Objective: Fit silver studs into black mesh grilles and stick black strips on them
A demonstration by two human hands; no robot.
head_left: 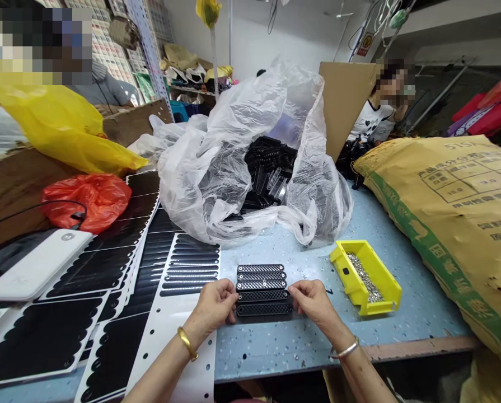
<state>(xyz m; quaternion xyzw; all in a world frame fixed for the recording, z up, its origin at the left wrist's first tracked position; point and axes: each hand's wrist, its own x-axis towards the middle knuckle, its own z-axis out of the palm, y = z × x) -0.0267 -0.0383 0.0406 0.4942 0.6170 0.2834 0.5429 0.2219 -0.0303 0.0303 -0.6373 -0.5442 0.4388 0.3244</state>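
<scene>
Several black strips [261, 268] with a diamond pattern lie in a stacked row on the blue table, one below the other. Small silver spots show at the ends of most of them; the nearest strip [265, 309] shows none that I can make out. My left hand [217, 302] is closed in a pinch at the left ends of the lower strips. At their right ends, my right hand [311, 301] pinches with thumb and forefinger. Whatever is between the fingertips is too small or hidden. To the right stands a yellow bin [351, 280] of small silver metal pieces [364, 277].
A clear plastic bag [216, 173] behind holds many black strips [271, 162]. Sheets of black strips [191, 263] spread at left, near a white power bank [36, 263] and a red bag [86, 198]. A large yellow sack [455, 224] bounds the right. Two people sit beyond.
</scene>
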